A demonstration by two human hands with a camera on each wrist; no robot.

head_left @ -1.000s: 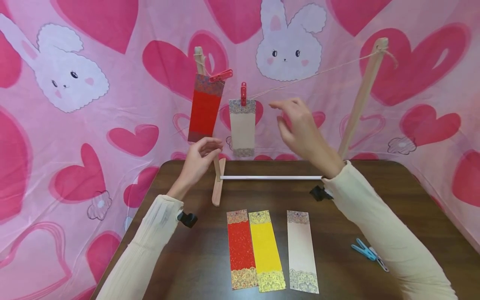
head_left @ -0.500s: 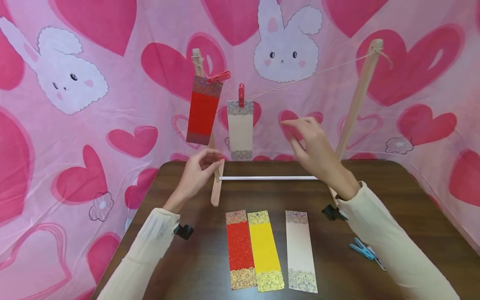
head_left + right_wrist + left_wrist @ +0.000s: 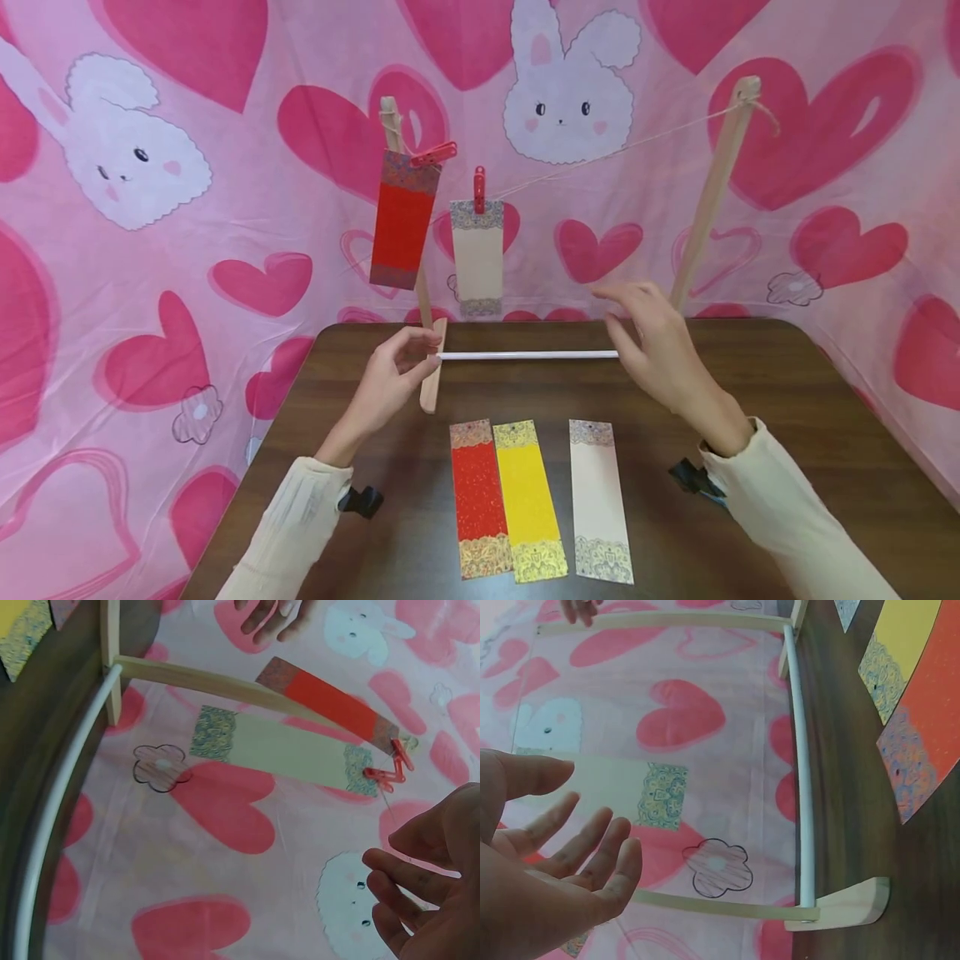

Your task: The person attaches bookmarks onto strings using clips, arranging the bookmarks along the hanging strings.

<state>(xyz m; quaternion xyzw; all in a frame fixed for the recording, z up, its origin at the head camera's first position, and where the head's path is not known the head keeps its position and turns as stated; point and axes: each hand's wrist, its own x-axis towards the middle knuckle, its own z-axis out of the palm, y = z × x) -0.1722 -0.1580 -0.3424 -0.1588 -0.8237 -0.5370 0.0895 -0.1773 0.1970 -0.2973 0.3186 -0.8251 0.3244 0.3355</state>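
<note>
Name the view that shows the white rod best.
The left wrist view: it shows the white rod end to end, with nothing in front. The head view loses its right end behind the right hand; the right wrist view shows one end, but cuts the rod off at the bottom edge.

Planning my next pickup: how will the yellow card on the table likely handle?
The yellow card looks thin, so it is probably light. It lies flat without visible curl, suggesting stiff paper that may be awkward to lift by an edge. The red card lies close alongside, so a push that way would likely shift both.
</note>
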